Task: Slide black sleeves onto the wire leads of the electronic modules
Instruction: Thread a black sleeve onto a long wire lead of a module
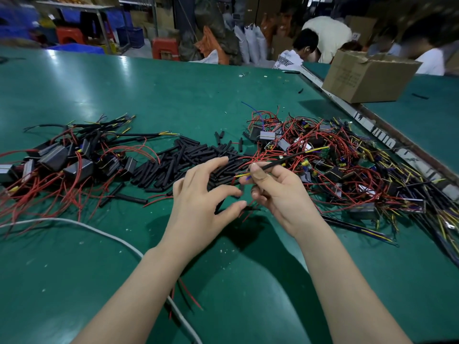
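While the right hand (278, 192) pinches a sleeved lead (280, 161), the left hand (198, 194) spreads loose.

Sleeves (188, 157) between module heaps (57, 160) — box (367, 75) behind.

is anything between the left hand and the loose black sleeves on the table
Nothing visible does. The left hand hovers spread just above the pile of black sleeves, while the right hand pinches an already sleeved lead.
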